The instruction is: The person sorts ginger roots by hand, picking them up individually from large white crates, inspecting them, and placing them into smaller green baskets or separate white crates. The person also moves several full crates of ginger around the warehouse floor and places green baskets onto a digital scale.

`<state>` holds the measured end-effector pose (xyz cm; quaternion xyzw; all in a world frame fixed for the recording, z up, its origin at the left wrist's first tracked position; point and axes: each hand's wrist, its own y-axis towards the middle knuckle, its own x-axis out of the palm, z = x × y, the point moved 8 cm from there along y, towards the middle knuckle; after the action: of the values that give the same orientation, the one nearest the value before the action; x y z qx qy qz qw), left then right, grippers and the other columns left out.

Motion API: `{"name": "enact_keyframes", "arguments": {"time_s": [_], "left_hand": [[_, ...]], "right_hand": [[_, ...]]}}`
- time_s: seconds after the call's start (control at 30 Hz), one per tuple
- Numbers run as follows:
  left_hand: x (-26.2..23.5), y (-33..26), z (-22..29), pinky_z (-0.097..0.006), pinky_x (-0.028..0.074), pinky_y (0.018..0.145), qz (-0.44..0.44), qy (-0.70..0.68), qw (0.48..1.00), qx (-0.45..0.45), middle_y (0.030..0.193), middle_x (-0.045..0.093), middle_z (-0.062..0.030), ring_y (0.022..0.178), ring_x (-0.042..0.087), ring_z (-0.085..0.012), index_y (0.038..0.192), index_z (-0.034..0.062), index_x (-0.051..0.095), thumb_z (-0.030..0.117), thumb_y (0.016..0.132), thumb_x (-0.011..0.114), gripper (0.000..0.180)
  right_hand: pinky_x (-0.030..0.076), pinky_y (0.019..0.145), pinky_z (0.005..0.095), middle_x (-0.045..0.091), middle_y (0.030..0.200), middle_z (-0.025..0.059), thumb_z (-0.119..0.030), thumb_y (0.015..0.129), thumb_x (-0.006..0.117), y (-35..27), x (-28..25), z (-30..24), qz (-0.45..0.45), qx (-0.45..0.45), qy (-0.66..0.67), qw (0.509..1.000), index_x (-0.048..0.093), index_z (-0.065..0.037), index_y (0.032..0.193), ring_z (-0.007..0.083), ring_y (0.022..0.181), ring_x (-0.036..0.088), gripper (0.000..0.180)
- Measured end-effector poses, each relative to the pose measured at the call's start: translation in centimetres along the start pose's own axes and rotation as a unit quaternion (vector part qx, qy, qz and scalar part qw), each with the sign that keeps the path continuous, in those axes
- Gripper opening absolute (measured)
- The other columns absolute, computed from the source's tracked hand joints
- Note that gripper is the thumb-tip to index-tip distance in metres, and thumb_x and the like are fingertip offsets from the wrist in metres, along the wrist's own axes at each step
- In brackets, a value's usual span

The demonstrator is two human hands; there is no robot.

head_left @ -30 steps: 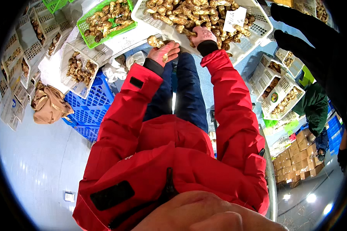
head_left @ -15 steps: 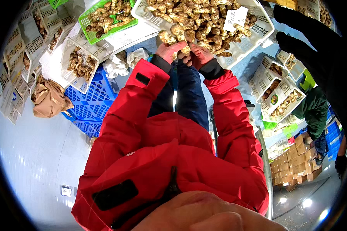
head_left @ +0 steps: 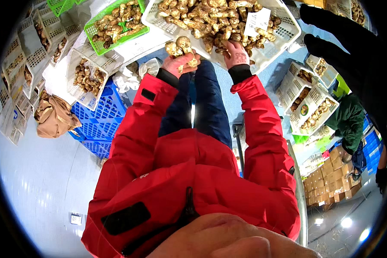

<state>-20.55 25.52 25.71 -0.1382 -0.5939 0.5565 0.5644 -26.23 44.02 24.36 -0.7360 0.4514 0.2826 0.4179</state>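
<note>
The left hand (head_left: 176, 64) has its grip pinching at least two pale brown mushrooms (head_left: 184, 43), just left of the white basket (head_left: 288, 34). The right hand (head_left: 237, 55) reaches over the basket's near side to the mushroom heap (head_left: 219, 20); whether its grip pinches anything, I cannot tell. Far left stands a green basket (head_left: 124, 41), also holding mushrooms.

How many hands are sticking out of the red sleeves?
2: the left hand holds mushrooms, and the right hand is at the mushroom heap in the big white basket. Some fingers are hidden.
</note>
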Motion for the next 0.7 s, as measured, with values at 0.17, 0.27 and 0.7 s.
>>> {"name": "enact_keyframes", "arguments": {"time_s": [0.17, 0.27, 0.7], "left_hand": [[1.8, -0.1, 0.4, -0.037, 0.044, 0.078, -0.002, 0.029, 0.999, -0.019, 0.101, 0.053, -0.0122, 0.091, 0.053, -0.0233, 0.107, 0.0041, 0.045, 0.019, 0.079, 0.051, 0.033], [1.5, 0.1, 1.8, -0.038, 0.042, 0.08, 0.014, 0.002, 1.0, 0.018, 0.104, 0.052, -0.0146, 0.093, 0.052, -0.026, 0.11, 0.0027, 0.043, 0.019, 0.079, 0.049, 0.035], [5.0, 1.2, 0.7, -0.036, 0.045, 0.075, -0.056, -0.017, 0.997, -0.053, 0.104, 0.052, -0.0162, 0.091, 0.054, -0.0266, 0.11, 0.0019, 0.043, 0.026, 0.08, 0.049, 0.039]], "right_hand": [[0.037, 0.08, 0.035, 0.05, 0.102, 0.0048, -0.017, 0.075, 0.04, 4.1, 1.3, -2.0, -0.009, -0.196, -0.297, 0.934, 0.046, -0.021, 0.105, 0.0214, 0.098, 0.045, 0.031], [0.038, 0.079, 0.035, 0.053, 0.095, 0.007, -0.015, 0.075, 0.041, 4.7, -2.0, -4.5, -0.114, -0.149, -0.317, 0.93, 0.045, -0.019, 0.107, 0.0223, 0.093, 0.048, 0.032], [0.038, 0.082, 0.0346, 0.046, 0.111, 0.0098, -0.021, 0.081, 0.049, 2.1, -1.4, -2.2, -0.137, 0.012, 0.758, 0.638, 0.037, -0.004, 0.116, 0.0225, 0.094, 0.047, 0.042]]}}
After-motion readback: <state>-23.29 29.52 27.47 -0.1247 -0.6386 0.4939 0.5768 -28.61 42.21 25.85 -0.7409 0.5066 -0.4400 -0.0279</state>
